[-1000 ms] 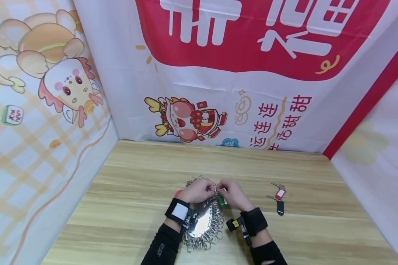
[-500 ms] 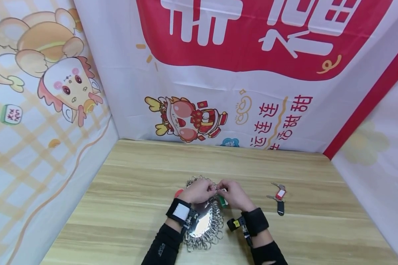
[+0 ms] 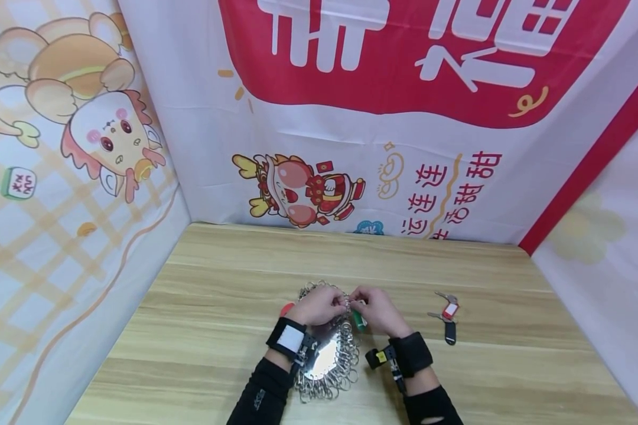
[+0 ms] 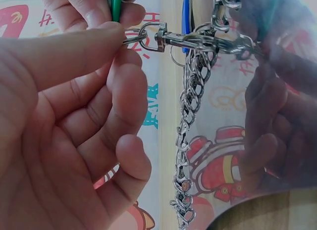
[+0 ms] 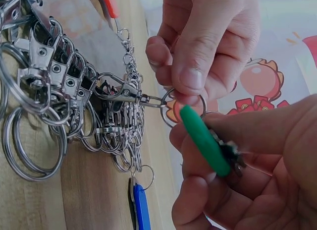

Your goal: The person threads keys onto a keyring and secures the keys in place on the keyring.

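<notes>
My left hand [image 3: 319,305] pinches a small metal split ring [image 5: 203,104] between thumb and forefinger. That ring hangs from a silver swivel clasp [image 5: 121,94] at the edge of a shiny, mirror-like plate [image 3: 325,357] fringed with many such clasps and rings. Close beside it, my right hand [image 3: 378,311] pinches a green key tag [image 5: 205,142] with thumb and fingers, right at the split ring. Some metal, apparently a key, shows behind the tag, partly hidden by the fingers. In the left wrist view the green tag [image 4: 116,6] stands just above the left thumb.
A blue key tag [image 5: 141,206] hangs from a ring on the far side of the plate. Something red [image 3: 286,310] lies left of it. Keys with a red tag [image 3: 450,310] and a black tag [image 3: 450,333] lie on the wooden table [image 3: 510,366] at right.
My right hand has shifted slightly to the right, and more of the green tag shows beneath it. The left hand stays nearly where it was, still holding the split ring.
</notes>
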Available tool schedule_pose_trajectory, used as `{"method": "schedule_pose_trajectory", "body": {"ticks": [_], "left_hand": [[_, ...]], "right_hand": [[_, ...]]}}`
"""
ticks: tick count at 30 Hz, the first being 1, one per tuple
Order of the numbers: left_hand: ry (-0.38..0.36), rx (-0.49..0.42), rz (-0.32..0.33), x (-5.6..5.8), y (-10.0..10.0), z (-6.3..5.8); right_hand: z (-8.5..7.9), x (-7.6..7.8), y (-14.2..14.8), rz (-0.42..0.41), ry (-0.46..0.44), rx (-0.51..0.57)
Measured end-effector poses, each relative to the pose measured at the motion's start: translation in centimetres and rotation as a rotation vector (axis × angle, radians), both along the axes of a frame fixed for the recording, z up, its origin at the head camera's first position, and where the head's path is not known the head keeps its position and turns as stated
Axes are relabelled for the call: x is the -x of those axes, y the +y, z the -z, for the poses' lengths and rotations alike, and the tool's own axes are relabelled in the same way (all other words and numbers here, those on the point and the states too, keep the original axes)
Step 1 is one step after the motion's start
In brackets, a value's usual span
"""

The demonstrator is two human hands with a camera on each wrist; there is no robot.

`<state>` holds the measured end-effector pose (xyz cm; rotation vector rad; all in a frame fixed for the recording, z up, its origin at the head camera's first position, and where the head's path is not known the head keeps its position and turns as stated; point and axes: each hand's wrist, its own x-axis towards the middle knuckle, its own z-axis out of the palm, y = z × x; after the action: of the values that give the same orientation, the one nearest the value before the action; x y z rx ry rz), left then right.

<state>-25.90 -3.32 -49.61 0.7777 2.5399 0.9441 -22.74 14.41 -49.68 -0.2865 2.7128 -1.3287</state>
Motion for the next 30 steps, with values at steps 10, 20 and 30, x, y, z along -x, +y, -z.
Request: {"method": "schedule_pose_trajectory", "body": {"ticks": [10, 20, 30], "left_hand": [[0.001, -0.024, 0.066, 0.0, 0.1, 0.1], [0.022, -0.043, 0.098, 0.0, -0.1, -0.4], [0.001, -0.009, 0.116, -0.3, 0.0, -0.5]], "right_hand": [[0.1, 0.0, -0.1, 0.004, -0.039, 0.02], [0.0, 0.1, 0.2, 0.003, -0.046, 0.037], [-0.3, 0.0, 1.1, -0.154, -0.085, 0.023]]}}
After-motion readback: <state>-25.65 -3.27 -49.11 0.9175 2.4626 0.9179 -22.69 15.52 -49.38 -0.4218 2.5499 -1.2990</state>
